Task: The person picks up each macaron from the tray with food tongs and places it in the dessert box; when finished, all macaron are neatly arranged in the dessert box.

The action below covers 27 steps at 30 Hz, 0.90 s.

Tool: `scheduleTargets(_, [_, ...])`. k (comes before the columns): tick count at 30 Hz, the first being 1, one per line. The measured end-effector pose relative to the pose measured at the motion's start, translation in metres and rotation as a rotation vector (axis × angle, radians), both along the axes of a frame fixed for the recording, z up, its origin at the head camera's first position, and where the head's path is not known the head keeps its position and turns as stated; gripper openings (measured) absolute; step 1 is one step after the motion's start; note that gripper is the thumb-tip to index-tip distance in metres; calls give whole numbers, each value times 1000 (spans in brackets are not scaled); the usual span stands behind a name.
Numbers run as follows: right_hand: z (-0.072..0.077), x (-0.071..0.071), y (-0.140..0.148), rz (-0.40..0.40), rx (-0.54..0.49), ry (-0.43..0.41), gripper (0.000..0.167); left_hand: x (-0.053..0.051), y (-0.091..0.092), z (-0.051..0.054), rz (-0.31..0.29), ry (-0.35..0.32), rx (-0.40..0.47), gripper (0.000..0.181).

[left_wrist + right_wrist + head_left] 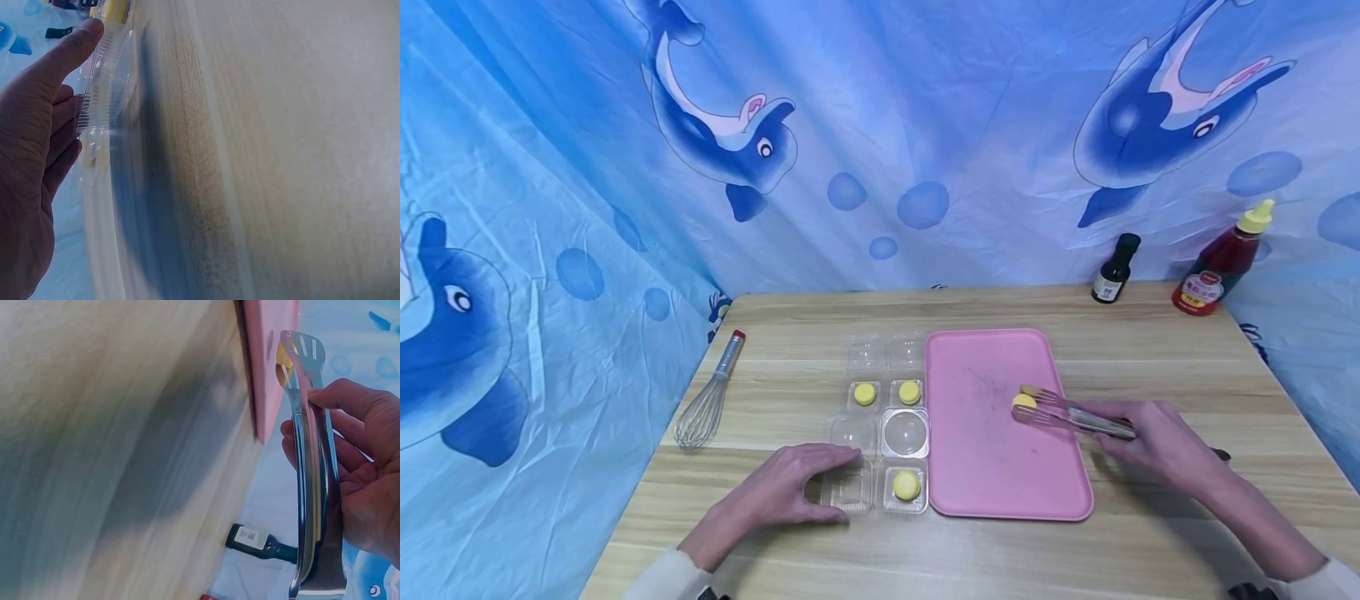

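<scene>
My right hand grips metal tongs over the pink tray. Between the slotted tong ends is a yellow macaron, partly covered by them. My left hand holds the left side of an empty clear plastic box, thumb at its front edge and fingers at the hinge side. In the left wrist view the thumb lies against the ribbed plastic. Other open boxes hold one yellow macaron each: front right, back left and back right.
A whisk lies at the table's left. A small dark bottle and a red sauce bottle stand at the back right. Clear lids are folded back behind the boxes. A dolphin-print curtain surrounds the table.
</scene>
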State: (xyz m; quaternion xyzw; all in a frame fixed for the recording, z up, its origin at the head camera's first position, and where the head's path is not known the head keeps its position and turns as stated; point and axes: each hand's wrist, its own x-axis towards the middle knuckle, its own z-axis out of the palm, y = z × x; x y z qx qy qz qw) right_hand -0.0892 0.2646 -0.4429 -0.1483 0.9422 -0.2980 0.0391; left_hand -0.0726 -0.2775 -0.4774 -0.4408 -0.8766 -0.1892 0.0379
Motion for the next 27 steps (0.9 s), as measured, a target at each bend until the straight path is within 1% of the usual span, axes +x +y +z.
scheduleTargets(1, [1, 0, -2, 3, -4, -4, 54, 0, 0, 0, -1, -1, -2, 84])
scheduleTargets(3, [5, 1, -6, 17, -8, 21, 53, -1, 0, -1, -1, -1, -3, 83])
scheduleTargets(7, [12, 4, -18, 70, -43, 41, 51, -1, 1, -1, 8, -31, -4, 83])
scheduleTargets(9, [16, 6, -26, 96, -70, 37, 50, -1, 2, 0, 15, -52, -4, 83])
scheduleTargets(13, [23, 11, -44, 157, -116, 16, 54, -1, 2, 0, 33, -82, -5, 83])
scheduleTargets(15, [25, 14, -53, 199, -138, 27, 57, -1, 2, -1, 39, -91, -4, 83])
scheduleTargets(17, [26, 16, -61, 251, -159, 58, 57, -1, 2, -1, 41, -93, 1, 83])
scheduleTargets(22, [26, 18, -83, 345, -188, 159, 56, -2, 2, -2, 43, -95, 16, 83])
scheduleTargets(27, [25, 20, -106, 408, -189, 189, 53, -1, 3, -2, 52, -128, 19, 83])
